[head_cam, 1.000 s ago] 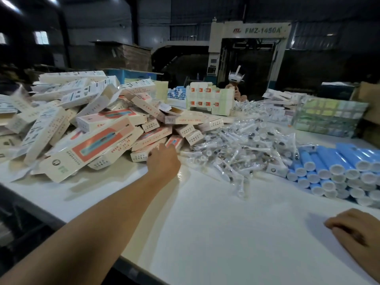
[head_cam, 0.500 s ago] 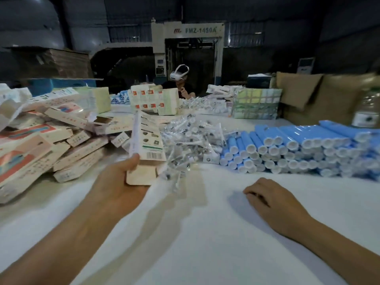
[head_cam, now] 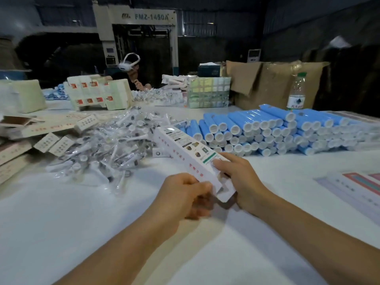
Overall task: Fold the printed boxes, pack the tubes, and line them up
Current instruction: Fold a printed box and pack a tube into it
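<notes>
White printed box (head_cam: 186, 149) is held above the middle of the surface (head_cam: 82, 219), tilted, its far end pointing toward the back. Both hands pinch its near end: the left hand (head_cam: 183, 194) curls round the corner, the right hand (head_cam: 240, 179) grips the side (flap detail blurred). Blue tubes (head_cam: 267, 130) are stacked toward the right edge, beside clear sachets (head_cam: 115, 145).

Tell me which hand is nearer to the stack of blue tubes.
Right. The right hand grips the printed box just in front of the blue tubes. The left hand holds the box's near end, further back and to the left.
</notes>
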`<state>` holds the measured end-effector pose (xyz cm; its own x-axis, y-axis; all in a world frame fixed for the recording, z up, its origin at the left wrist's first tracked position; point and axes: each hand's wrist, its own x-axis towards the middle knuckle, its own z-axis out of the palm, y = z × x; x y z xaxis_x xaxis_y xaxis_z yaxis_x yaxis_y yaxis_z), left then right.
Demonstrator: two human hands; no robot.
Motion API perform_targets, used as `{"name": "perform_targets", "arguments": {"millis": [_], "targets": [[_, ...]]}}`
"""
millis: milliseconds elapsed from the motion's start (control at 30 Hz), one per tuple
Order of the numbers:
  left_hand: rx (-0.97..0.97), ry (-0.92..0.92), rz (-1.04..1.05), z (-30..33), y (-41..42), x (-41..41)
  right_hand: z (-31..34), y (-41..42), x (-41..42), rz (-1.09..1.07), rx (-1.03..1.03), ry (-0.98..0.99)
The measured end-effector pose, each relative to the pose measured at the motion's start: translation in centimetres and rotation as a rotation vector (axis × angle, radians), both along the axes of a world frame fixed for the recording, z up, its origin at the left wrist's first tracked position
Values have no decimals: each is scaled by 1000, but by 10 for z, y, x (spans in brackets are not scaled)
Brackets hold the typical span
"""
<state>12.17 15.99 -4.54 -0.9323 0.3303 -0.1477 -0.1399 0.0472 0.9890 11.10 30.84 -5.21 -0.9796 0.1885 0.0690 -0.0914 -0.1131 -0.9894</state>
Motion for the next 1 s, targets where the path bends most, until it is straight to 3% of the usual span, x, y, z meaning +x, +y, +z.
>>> {"name": "perform_targets", "arguments": {"millis": [67,100,167,200,300,433,500,600,800,867,1000], "targets": [[-317,382,155,-1,-14,-7,1,5,-3,11,-19,-54],[-440,666,233,1,-19,-8,1,7,-3,31,27,-62],[-706,1108,211,6,-26,-10,-1,10,-1,133,157,-55],[-871,1174,109,4,-27,-13,-2,10,0,194,196,-53],[-1290,1168,-127,0,-27,-20,-3,13,3,293,228,-50],[-1168,1120,-148,-7,-26,-18,-4,14,5,331,249,-65],[-1139,1137,-101,-8,-27,-17,-1,11,7,283,373,-54],[-1192,1121,-51,-11,-28,-20,10,20,-6,8,726,18],[-1252,1168,18,-20,-17,-18,84,85,-63,-564,1124,204],[-1275,1172,31,-24,-12,-17,105,114,-84,-661,1281,158],[-1328,1115,12,-19,0,-17,118,161,-116,-695,1611,-144]]}}
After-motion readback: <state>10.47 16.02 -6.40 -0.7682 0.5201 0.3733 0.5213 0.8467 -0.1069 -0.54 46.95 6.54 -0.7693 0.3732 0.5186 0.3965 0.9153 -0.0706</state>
